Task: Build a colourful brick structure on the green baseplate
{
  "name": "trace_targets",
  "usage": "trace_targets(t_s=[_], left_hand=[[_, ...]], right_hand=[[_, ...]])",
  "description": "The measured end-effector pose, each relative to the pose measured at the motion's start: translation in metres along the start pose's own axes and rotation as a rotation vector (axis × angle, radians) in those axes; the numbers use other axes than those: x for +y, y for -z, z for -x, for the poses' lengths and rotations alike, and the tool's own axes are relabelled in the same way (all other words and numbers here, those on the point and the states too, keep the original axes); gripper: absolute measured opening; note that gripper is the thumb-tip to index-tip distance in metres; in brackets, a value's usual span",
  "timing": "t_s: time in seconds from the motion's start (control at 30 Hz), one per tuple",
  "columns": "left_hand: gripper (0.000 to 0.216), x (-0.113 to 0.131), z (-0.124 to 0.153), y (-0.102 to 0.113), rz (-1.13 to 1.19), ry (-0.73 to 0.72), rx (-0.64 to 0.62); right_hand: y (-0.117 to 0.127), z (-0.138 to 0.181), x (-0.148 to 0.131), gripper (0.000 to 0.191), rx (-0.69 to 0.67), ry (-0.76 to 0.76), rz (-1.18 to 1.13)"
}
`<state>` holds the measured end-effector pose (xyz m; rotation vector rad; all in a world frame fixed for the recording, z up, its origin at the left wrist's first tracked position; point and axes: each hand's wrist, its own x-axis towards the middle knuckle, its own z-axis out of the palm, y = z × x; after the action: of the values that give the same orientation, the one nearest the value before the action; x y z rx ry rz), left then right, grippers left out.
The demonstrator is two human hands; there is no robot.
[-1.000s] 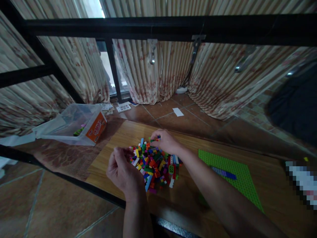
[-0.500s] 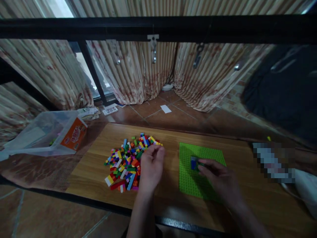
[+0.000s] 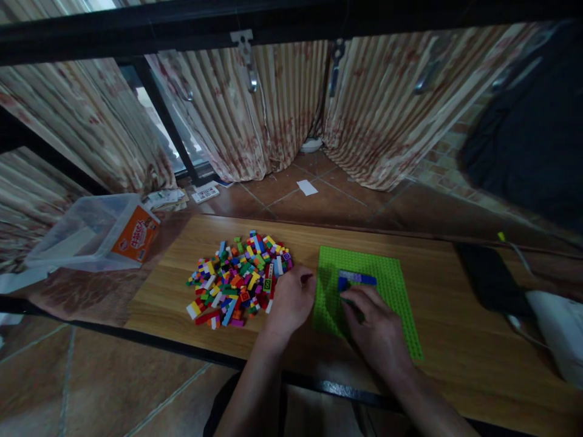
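A pile of small coloured bricks (image 3: 237,276) lies on the wooden table (image 3: 446,303). To its right sits a green baseplate (image 3: 387,285) with a blue row of bricks (image 3: 357,279) on it. My left hand (image 3: 291,300) rests curled at the baseplate's left edge, beside the pile. My right hand (image 3: 376,328) lies on the baseplate, fingertips pinched on a small green piece just below the blue row.
A clear plastic tub with an orange label (image 3: 98,233) lies on its side at the far left. A dark phone (image 3: 492,276) and a white object (image 3: 558,328) sit at the right. Black frame bars (image 3: 273,18) cross above; curtains hang behind.
My right hand left the pile and moved onto the green baseplate, then drew nearer below the blue row. My left hand shifted from the pile's left to the baseplate's left edge.
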<state>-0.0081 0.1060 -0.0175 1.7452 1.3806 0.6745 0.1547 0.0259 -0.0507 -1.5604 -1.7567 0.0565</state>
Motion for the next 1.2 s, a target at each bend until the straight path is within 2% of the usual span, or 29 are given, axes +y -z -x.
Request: trace_targets(t_s=[0.13, 0.23, 0.33, 0.43, 0.57, 0.7, 0.9, 1.2], left_hand=[[0.021, -0.001, 0.000, -0.003, 0.006, -0.018, -0.088], [0.017, 0.000, 0.002, -0.005, 0.037, -0.013, -0.166], [0.014, 0.001, 0.004, -0.009, 0.071, -0.008, -0.244], [0.012, 0.002, 0.006, -0.013, 0.077, 0.008, -0.274], [0.012, 0.004, 0.007, -0.015, 0.055, 0.025, -0.275], [0.011, 0.008, 0.007, -0.018, 0.022, 0.032, -0.252], [0.013, 0.012, 0.004, -0.030, 0.030, 0.019, -0.223], [0.013, 0.011, 0.000, -0.035, 0.033, 0.023, -0.186]], right_hand=[[-0.005, 0.003, -0.001, 0.016, 0.017, 0.022, 0.056], [-0.007, 0.007, -0.006, 0.018, -0.024, 0.004, 0.052], [-0.007, 0.011, -0.012, 0.018, -0.086, -0.033, 0.019], [-0.003, 0.011, -0.013, 0.018, -0.091, -0.082, -0.062], [0.006, 0.008, -0.005, 0.014, -0.033, -0.225, -0.075], [0.013, 0.007, 0.002, 0.010, -0.104, -0.326, -0.026], [0.013, 0.004, 0.001, 0.009, -0.180, -0.322, -0.048], [0.010, 0.000, 0.004, 0.012, -0.178, -0.331, -0.053]])
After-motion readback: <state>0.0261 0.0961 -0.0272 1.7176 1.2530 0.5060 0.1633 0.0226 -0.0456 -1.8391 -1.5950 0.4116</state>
